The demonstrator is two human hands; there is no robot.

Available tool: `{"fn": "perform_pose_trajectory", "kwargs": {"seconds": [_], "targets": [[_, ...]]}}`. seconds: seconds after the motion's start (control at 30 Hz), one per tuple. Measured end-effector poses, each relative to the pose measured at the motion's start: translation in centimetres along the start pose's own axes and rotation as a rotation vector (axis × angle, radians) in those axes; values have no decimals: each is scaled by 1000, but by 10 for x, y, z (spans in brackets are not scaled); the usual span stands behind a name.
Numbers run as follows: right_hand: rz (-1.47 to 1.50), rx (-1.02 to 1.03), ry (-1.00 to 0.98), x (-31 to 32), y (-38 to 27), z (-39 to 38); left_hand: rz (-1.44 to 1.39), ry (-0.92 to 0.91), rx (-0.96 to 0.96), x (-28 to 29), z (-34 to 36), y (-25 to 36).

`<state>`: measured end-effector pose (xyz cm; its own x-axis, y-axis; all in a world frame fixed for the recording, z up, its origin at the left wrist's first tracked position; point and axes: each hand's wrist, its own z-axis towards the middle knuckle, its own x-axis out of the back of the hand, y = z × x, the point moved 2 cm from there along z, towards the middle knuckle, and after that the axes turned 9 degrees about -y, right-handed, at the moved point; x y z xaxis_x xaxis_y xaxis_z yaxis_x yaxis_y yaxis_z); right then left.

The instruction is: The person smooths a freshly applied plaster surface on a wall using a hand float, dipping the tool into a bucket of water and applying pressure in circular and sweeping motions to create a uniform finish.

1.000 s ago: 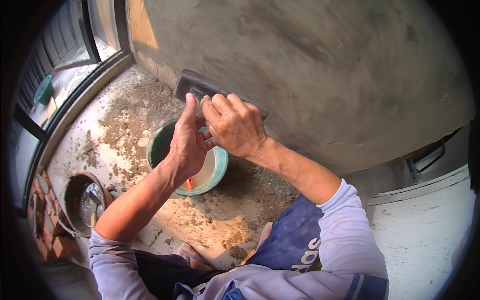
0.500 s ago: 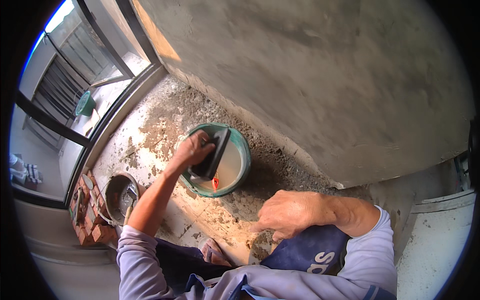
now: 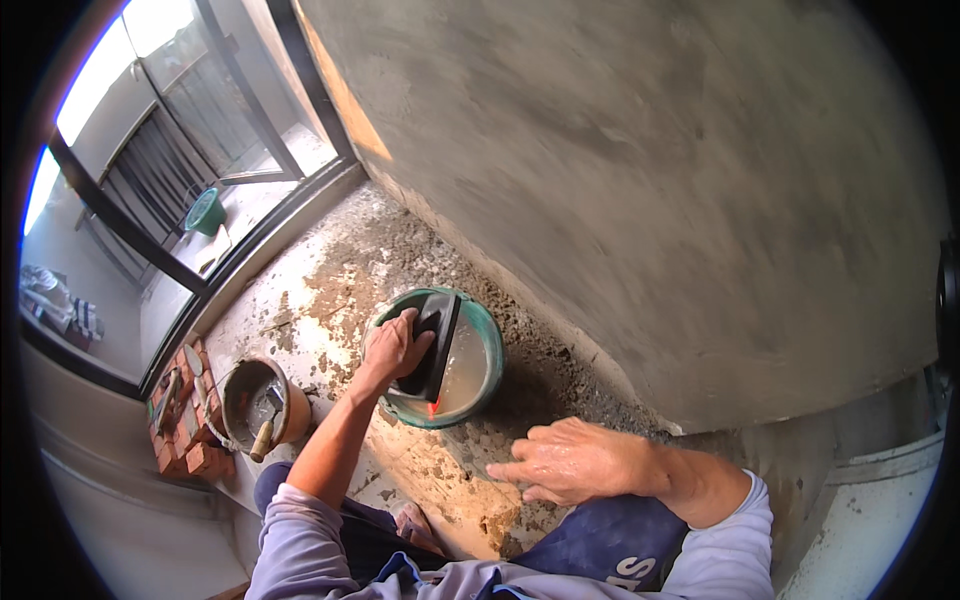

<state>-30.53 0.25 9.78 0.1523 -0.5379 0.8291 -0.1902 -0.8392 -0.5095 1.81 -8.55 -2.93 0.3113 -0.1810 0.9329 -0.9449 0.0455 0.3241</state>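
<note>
Black rectangular plastic float (image 3: 441, 345): tilted at mouth of round green plastic bucket (image 3: 496, 365); probably light, stiff, slippery; grip its back.
Left hand (image 3: 393, 350): curled round float.
Right hand (image 3: 580, 462): half-open, empty, right of bucket.

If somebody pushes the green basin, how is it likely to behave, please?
The green basin would probably feel heavy, because cloudy water pools inside. That water may slosh under a sudden push. The grit-strewn floor around it could make sliding rough.
</note>
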Motion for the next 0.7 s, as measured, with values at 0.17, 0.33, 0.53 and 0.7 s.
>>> {"fn": "perform_pose_trajectory", "kwargs": {"seconds": [0.17,0.33,0.53,0.7], "targets": [[-66,-67,-35,7,10,-2,-405,583,-135,36,25,68],[-89,-112,97,1,18,-19,-276,1099,-583,147,137,149],[81,-181,15,1,26,-52,-113,1374,-607,243,173,179],[83,-259,62,-1,30,-64,-409,1061,-652,-19,168,114]]}}
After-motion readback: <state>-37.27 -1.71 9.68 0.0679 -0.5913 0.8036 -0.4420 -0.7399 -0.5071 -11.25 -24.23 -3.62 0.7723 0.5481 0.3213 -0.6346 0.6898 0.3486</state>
